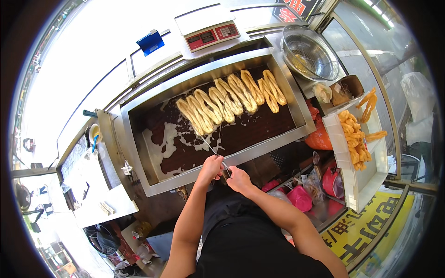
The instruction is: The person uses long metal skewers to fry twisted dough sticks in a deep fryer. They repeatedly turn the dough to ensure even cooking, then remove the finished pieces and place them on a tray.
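In front of me is a rectangular steel fryer [222,162] of dark oil with foam patches at its left side. Several pale dough sticks [240,93] float side by side along its far part, like looped twists. My left hand [210,167] holds a thin metal rod [208,146] whose tip reaches the lower end of the leftmost sticks. My right hand [239,179] grips another thin metal rod [220,130], which crosses the first near my left hand and extends up among the middle sticks. The hands are close together over the fryer's near rim.
A digital scale [212,36] stands behind the fryer. At the back right sits a steel bowl with a wire strainer [309,52]. Browned fried sticks [354,139] lie in a white rack [373,163] at right. A white board [104,206] bears raw dough at left. Bags [299,198] hang below right.
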The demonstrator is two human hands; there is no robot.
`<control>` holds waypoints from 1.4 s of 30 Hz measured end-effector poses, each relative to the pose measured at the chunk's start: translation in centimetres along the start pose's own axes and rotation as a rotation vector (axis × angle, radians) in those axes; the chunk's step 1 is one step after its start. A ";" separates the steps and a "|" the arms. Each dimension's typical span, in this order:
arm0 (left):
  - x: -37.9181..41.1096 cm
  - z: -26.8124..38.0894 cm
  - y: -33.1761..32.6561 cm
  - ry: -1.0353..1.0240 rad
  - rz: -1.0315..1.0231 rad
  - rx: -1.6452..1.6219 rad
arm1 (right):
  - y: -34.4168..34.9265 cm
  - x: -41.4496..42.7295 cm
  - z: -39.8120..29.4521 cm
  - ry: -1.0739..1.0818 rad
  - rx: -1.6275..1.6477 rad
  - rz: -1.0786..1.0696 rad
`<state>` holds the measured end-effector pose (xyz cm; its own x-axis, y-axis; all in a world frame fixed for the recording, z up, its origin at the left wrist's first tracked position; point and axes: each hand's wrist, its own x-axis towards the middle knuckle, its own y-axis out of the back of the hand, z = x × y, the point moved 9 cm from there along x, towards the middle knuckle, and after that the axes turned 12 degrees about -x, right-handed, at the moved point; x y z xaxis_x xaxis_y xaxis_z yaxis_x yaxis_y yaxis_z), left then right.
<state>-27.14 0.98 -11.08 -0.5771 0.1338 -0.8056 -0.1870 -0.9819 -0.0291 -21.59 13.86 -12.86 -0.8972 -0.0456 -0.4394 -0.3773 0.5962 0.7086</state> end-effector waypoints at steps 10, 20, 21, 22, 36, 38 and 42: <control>-2.9 -0.9 -0.8 0.119 -0.391 -0.778 | 0.0 0.1 0.0 -0.025 0.014 -0.012; -2.2 -3.3 2.0 0.027 -0.055 -0.075 | -0.6 0.0 -0.1 0.005 0.021 -0.001; -2.1 -3.0 2.0 0.008 -0.044 -0.023 | -0.6 0.0 0.0 0.005 0.022 0.000; -2.3 -2.9 2.2 0.006 -0.020 -0.007 | -0.6 0.1 0.1 0.005 0.023 0.001; -3.4 -3.6 3.4 0.035 0.053 0.091 | -0.6 0.1 0.2 0.008 -0.009 0.013; -3.1 -3.7 2.5 0.074 -0.072 -0.177 | -0.6 0.1 0.1 -0.010 -0.004 -0.023; -4.2 -3.5 2.1 0.120 -0.327 -0.689 | -0.1 0.0 -0.4 -0.017 0.005 -0.023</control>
<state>-22.36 -2.14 -9.83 -0.4801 0.4547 -0.7501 0.2267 -0.7618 -0.6069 -21.66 13.50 -12.70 -0.8841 -0.0453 -0.4651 -0.3966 0.5990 0.6956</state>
